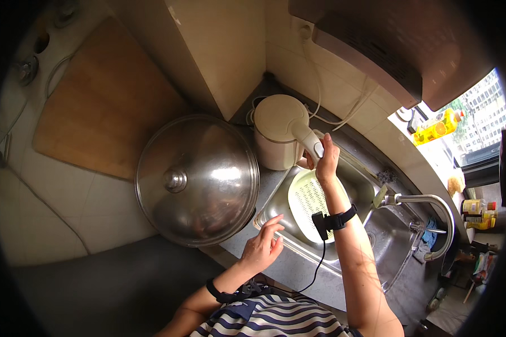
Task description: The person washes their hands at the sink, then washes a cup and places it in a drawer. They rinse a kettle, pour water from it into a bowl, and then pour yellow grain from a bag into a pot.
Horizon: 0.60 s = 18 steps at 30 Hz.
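Observation:
My right hand [327,162] grips the handle of a cream electric kettle [279,122], which stands in the counter corner with its lid closed. Below that hand, a pale green perforated basket [305,202] lies in the left basin of a stainless steel double sink [278,206]. My left hand [261,247] is over the counter at the sink's near edge, its fingers loosely bent and apart, holding nothing. To its upper left is a large pot or wok with a domed steel lid [198,179]. Each wrist wears a black strap.
A curved faucet [445,215] rises at the right basin. Cords hang on the wall behind the kettle. A wooden board [105,101] leans at the left. An orange bottle [438,127] stands on the windowsill, under a wall-mounted appliance or hood [371,63].

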Each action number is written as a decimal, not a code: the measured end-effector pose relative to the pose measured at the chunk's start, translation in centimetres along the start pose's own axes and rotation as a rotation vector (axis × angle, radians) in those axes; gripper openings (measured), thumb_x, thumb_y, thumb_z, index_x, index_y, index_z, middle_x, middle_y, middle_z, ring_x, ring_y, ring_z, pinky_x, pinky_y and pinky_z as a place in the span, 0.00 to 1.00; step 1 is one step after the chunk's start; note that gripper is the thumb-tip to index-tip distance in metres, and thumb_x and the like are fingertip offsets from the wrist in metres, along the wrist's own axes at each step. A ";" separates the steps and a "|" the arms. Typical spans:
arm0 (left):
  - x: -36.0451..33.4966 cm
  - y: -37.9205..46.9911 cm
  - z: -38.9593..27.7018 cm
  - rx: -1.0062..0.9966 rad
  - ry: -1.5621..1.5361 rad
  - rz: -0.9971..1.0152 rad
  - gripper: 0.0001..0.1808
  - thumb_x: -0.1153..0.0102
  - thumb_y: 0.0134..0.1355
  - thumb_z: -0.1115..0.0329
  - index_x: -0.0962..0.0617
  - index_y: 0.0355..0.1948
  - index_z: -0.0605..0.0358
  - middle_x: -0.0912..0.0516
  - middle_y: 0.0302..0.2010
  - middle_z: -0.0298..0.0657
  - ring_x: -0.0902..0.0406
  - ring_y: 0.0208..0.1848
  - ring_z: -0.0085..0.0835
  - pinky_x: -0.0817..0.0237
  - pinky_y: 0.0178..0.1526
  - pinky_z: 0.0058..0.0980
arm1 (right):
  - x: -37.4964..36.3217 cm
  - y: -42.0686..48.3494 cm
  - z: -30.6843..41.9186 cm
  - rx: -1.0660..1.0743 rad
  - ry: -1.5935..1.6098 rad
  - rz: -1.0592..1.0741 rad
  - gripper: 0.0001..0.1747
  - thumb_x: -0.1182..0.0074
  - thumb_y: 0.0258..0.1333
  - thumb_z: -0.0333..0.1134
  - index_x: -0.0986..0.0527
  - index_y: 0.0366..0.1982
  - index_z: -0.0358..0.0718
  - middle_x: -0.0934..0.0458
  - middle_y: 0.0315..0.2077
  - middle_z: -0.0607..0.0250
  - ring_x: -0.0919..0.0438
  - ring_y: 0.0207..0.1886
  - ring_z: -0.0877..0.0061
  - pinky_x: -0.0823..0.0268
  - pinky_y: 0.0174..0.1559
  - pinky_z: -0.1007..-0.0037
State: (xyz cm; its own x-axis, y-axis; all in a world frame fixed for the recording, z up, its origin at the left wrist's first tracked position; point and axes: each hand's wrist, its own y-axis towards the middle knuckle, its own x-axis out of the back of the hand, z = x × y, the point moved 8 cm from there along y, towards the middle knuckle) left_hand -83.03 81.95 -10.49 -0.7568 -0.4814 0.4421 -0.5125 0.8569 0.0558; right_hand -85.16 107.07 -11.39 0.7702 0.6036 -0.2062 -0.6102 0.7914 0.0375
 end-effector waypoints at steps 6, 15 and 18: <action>-2.0 1.0 -0.9 -0.023 -0.003 0.100 0.14 0.49 0.53 0.75 0.33 0.41 0.59 0.32 0.54 0.44 0.27 0.22 0.24 0.33 0.26 0.20 | 0.7 1.5 -1.6 0.063 -0.077 -0.084 0.30 0.67 0.60 0.50 0.32 0.12 0.37 0.35 0.06 0.65 0.39 0.07 0.81 0.50 0.11 0.79; -2.2 0.9 -1.2 -0.013 0.067 0.132 0.11 0.51 0.53 0.72 0.31 0.39 0.58 0.31 0.52 0.41 0.23 0.27 0.34 0.31 0.29 0.27 | 0.2 0.5 -2.4 0.070 -0.192 0.020 0.32 0.71 0.62 0.50 0.29 0.18 0.32 0.28 0.14 0.62 0.31 0.17 0.78 0.41 0.23 0.78; -1.8 0.7 -1.4 -0.020 0.075 0.128 0.11 0.51 0.53 0.73 0.31 0.39 0.58 0.31 0.52 0.41 0.23 0.28 0.34 0.31 0.29 0.27 | 1.7 -1.2 -3.1 0.164 -0.266 -0.117 0.30 0.73 0.63 0.48 0.27 0.34 0.29 0.23 0.28 0.57 0.26 0.32 0.72 0.37 0.38 0.74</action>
State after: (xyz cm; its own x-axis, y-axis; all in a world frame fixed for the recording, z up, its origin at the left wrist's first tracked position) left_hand -81.46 83.71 -10.04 -0.7828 -0.3534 0.5121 -0.4046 0.9144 0.0125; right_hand -83.66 106.85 -14.83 0.8678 0.4950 0.0431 -0.4936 0.8487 0.1899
